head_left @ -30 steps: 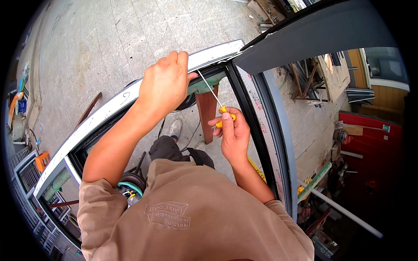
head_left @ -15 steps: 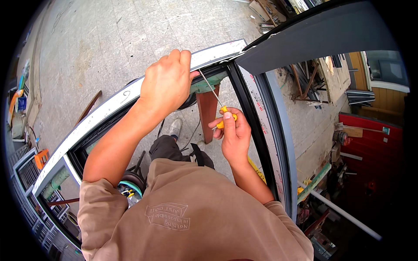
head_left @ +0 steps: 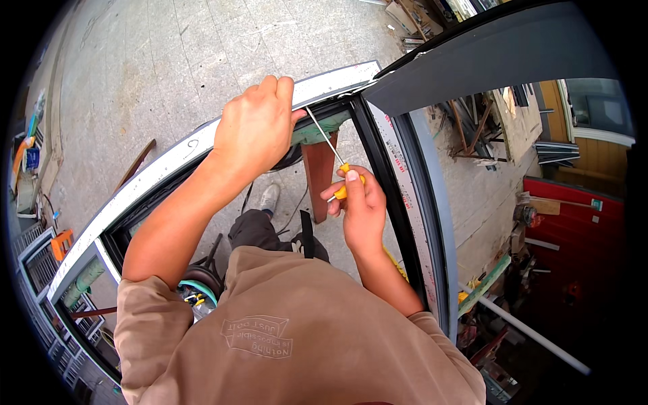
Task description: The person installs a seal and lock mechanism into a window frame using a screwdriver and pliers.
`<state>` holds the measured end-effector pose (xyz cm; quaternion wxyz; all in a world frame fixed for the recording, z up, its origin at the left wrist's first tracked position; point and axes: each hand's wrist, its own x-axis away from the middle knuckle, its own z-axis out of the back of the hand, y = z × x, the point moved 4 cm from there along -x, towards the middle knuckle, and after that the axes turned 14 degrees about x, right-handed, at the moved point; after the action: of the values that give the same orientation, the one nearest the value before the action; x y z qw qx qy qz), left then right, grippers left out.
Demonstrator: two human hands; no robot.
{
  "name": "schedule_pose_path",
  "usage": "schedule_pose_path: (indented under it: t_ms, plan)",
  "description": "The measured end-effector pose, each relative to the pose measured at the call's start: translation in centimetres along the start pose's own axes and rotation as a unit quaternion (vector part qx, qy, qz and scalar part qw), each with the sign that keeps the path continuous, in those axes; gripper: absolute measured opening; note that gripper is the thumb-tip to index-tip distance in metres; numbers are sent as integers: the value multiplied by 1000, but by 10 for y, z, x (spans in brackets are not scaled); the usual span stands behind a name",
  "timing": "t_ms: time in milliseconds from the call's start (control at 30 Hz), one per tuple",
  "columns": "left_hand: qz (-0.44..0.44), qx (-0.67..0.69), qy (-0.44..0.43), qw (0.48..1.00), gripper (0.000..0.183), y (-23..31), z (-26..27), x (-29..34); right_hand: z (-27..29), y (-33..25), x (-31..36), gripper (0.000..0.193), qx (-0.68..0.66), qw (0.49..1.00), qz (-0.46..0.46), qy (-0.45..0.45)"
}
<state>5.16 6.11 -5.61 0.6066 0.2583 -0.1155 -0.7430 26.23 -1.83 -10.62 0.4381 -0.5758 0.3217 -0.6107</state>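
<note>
My left hand (head_left: pixel 253 128) is wrapped over the white-faced rail of a large metal window or door frame (head_left: pixel 155 154). Its thumb reaches the inner edge, close to the tip of a thin metal shaft. That shaft belongs to a yellow-handled screwdriver (head_left: pixel 327 135), held in my closed right hand (head_left: pixel 365 206) inside the frame opening. The shaft slants up and left, and its tip meets the black inner channel of the rail near the corner. A yellow part with a short metal end also shows between my right fingers; whether it is a separate tool I cannot tell.
A wide dark grey panel (head_left: pixel 499 57) extends from the frame's corner to the upper right. Below the opening stands a reddish-brown support leg (head_left: pixel 318 179) with green padding. Farther left are an orange object (head_left: pixel 62 244) and barred metal frames. A red panel (head_left: pixel 574 250) is at right.
The view has shifted slightly. Both hands keep their holds, and the screwdriver tip stays at the same place on the rail. The yellow handle looks slightly turned in my right fingers.
</note>
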Motion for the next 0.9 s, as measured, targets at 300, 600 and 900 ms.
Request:
schedule_pose_path:
  t_ms: [300,600,900]
  plan:
    - [2,-2,2,1000,34,1,2,0,-27,7,2,29,-475,844,-182,-171]
    - [2,1,11,1000,35,0,0,1,-35,-9,4,32,-473,841,-157,-211]
    - [16,28,-8,999,35,-2,0,0,-44,-4,0,33,-441,848,-108,-272]
